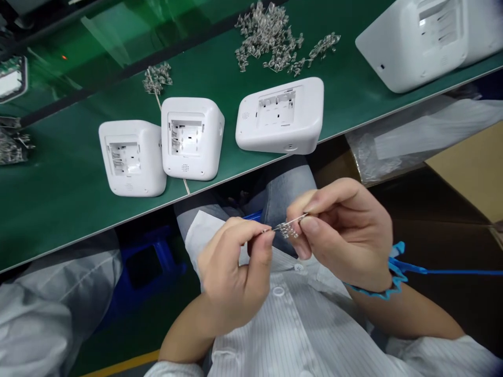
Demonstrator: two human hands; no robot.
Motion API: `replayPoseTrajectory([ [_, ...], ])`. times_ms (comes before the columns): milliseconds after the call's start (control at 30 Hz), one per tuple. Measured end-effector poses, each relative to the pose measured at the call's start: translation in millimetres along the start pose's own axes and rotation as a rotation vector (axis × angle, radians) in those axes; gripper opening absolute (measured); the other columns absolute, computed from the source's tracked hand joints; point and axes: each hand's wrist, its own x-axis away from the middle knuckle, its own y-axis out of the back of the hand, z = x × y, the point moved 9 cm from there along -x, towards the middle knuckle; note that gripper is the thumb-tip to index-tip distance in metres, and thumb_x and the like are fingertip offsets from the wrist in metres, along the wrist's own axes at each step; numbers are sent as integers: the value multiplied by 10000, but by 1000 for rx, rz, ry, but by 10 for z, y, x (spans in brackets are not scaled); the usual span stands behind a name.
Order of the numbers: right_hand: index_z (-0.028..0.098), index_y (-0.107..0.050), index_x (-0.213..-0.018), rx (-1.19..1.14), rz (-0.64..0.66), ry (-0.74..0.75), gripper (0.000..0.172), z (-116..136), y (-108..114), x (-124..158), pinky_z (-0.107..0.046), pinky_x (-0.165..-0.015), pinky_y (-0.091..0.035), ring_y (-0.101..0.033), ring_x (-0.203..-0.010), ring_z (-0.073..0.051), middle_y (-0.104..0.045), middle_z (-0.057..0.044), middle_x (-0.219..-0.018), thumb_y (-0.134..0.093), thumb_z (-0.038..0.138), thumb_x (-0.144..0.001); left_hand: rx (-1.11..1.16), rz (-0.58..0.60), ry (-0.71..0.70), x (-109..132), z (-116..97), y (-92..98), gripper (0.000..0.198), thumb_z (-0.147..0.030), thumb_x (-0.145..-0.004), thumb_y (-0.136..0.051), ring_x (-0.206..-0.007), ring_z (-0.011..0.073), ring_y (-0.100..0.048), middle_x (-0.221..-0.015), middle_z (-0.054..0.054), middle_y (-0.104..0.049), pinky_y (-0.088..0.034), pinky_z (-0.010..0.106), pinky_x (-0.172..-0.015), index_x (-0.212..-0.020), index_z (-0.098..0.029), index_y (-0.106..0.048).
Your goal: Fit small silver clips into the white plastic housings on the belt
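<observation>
In front of my chest, my left hand (241,262) pinches one end of a small cluster of metal battery spring contacts (288,229) between thumb and forefinger. The other end is pinched by the thumb and forefinger of my right hand (341,230). A thin metal piece stretches from one set of fingertips to the other, with coils hanging beneath it; how the pieces join is too small to make out. Beyond my hands, near the table edge, lie three white plastic housings (312,125), (212,157), (153,178), their battery compartments facing up.
A large heap of spring contacts (269,36) and a smaller pile (157,78) lie on the green table (66,204). More white housings (408,47) stand far right. A blue wrist-strap cord (451,272) runs right from my wrist. Another person's sleeve (51,309) is at left, near a blue stool (157,256).
</observation>
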Motion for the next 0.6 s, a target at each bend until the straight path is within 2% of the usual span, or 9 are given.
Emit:
replayPoseTrajectory([
  [67, 249, -619, -991, 105, -3, 98, 109, 114, 29, 1, -224, -413, -535, -620, -491, -114, -700, 1, -789, -672, 164, -948, -43, -23, -85, -7, -88, 17, 139, -56, -914, -632, -683, 92, -627, -799, -13, -679, -534, 222, -587, -995, -169, -638],
  [200, 231, -702, -1144, 381, 93, 392, 330, 367, -10, 31, -234, -505, -605, -697, -608, -141, -744, -12, -843, -655, 21, -893, -65, -66, -185, -33, -197, 48, 133, -7, -887, -643, -650, 81, -605, -780, -3, -682, -524, 227, -584, -953, -122, -650],
  [300, 243, -744, -1140, 524, 144, 556, 372, 478, -50, 70, -264, -581, -648, -727, -678, -171, -754, -9, -822, -643, -8, -885, -66, -67, -200, -50, -233, 49, 119, 2, -876, -654, -652, 77, -607, -776, 3, -686, -523, 218, -580, -932, -104, -653],
  [433, 334, -753, -1100, 598, 141, 553, 377, 471, -36, 79, -265, -578, -664, -745, -701, -177, -766, 22, -856, -635, 27, -915, -61, -56, -195, -55, -264, 37, 109, -9, -880, -659, -638, 78, -612, -759, -4, -691, -519, 211, -557, -921, -110, -655],
  [600, 269, -730, -1102, 586, 161, 527, 369, 446, -69, 125, -250, -644, -678, -761, -757, -169, -768, 14, -861, -635, -18, -891, -118, -57, -218, -55, -294, 28, 91, -33, -879, -682, -638, 85, -632, -760, -2, -709, -522, 206, -540, -918, -113, -664],
])
